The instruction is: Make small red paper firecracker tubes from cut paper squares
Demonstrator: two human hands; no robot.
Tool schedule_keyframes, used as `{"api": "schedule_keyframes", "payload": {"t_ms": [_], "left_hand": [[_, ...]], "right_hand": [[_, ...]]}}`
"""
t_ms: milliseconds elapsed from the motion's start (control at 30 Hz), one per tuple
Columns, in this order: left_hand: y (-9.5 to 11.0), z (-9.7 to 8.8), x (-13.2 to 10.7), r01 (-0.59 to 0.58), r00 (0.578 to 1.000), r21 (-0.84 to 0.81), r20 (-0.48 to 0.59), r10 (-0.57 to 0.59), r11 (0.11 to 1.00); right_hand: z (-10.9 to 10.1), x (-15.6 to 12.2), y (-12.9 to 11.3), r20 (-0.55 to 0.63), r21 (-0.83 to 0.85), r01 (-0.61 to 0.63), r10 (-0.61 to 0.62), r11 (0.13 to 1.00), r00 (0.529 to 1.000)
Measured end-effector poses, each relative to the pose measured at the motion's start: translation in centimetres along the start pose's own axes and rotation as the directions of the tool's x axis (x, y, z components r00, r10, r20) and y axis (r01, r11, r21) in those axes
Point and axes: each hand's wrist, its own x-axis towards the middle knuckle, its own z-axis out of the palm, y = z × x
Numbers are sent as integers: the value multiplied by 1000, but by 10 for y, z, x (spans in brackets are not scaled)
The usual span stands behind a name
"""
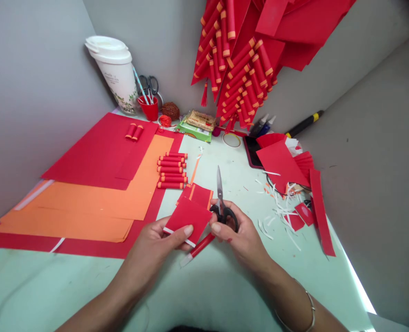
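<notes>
My left hand (165,240) is closed on a small red paper rectangle (189,216), thumb on top. A white strip runs along its near edge. In my right hand (237,230) are black-handled scissors (221,212), blades pointing away from me and tips looking closed. Between the hands lies a red stick-like pen (201,246) with a pale end; whether my right fingers touch it I cannot tell. Just beyond the rectangle lie red pieces with orange edges (201,194). Several red paper rolls with orange ends (171,169) are lined up behind them.
Large red sheets (97,147) and orange sheets (87,207) cover the left side. A white cup (112,74) and a red pot (149,109) stand at the back. Rolls on red paper (242,87) hang above. Paper scraps (284,203) and a phone (252,152) lie right.
</notes>
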Motion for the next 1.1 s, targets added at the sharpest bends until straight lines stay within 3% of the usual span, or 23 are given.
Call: {"api": "schedule_keyframes", "payload": {"t_ms": [167, 300, 400, 500, 667, 867, 1100], "left_hand": [[0, 3, -1, 38, 992, 119, 115, -52, 992], [7, 4, -2, -17, 981, 228, 191, -28, 974], [8, 2, -2, -31, 990, 158, 140, 8, 987], [5, 1, -1, -5, 996, -34, 84, 7, 999], [7, 2, 2, 34, 998, -320, 64, -14, 947], [11, -4, 8, -41, 996, -425, -87, 4, 904], [13, -5, 9, -85, 975, -508, -219, -33, 857]], "right_hand": [[4, -1, -7, -18, -38, -77, 76, 996, 997], [7, -3, -8, 85, -75, -110, 116, 991, 990], [8, -5, -6, 142, -85, -100, 112, 991, 983], [6, -7, -3, 200, -39, -70, 76, 997, 977], [2, -10, 0, 335, 41, -51, 34, 998, 942], [3, -8, 7, 369, 67, -129, 95, 989, 925], [1, -7, 7, 422, -9, -84, 80, 996, 903]]}}
